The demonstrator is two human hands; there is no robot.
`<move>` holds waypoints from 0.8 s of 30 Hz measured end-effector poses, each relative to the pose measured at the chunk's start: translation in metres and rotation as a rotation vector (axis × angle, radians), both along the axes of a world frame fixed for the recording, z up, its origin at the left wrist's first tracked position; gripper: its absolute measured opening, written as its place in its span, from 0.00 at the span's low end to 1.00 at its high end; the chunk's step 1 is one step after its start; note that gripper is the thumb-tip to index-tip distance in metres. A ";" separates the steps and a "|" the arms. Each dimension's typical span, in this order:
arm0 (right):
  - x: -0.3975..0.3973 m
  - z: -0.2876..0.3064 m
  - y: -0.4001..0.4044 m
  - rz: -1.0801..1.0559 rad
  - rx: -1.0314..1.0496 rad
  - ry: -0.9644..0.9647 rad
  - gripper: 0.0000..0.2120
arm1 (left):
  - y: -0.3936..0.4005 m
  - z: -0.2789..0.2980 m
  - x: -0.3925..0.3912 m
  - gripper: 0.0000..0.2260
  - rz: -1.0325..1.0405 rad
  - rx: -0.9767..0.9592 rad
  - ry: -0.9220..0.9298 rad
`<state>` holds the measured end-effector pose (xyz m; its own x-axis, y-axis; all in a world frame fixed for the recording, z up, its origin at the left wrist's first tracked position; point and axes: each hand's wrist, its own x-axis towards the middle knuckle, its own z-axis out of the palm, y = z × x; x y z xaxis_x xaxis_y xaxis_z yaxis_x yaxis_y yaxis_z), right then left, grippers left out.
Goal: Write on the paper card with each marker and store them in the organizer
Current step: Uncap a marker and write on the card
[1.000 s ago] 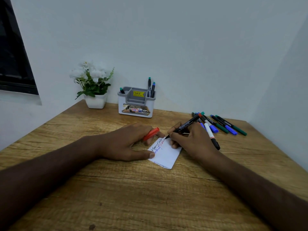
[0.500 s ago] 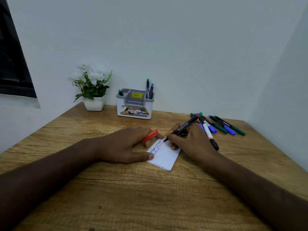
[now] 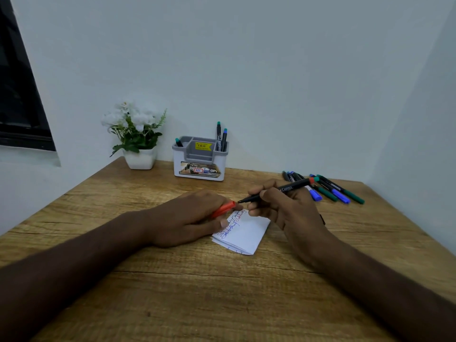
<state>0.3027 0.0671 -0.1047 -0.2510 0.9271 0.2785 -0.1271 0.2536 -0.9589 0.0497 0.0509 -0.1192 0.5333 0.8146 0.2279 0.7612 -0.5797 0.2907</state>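
Spanning the view, the wooden tabletop [image 3: 172, 292] carried the organizer [image 3: 199, 159] at its far edge and loose markers [image 3: 330, 190] toward the far right corner. The paper card [image 3: 243, 233] lay mid-tabletop. The left hand [image 3: 187, 218], pressing the card's left side, pinched the red cap [image 3: 223, 209]. The right hand [image 3: 288, 206] gripped the red marker [image 3: 276, 192], its long axis running right to left, tip just beside the cap's mouth; capping probably came next.
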 end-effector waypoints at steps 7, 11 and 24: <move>0.001 -0.001 0.002 -0.011 0.020 -0.035 0.06 | -0.002 0.001 0.000 0.27 0.006 0.011 0.009; -0.002 0.001 -0.002 0.031 0.051 -0.088 0.04 | 0.000 -0.003 -0.003 0.26 0.010 -0.002 0.023; -0.006 0.003 -0.010 0.107 0.187 -0.395 0.06 | -0.010 0.015 0.002 0.18 0.001 -0.027 0.166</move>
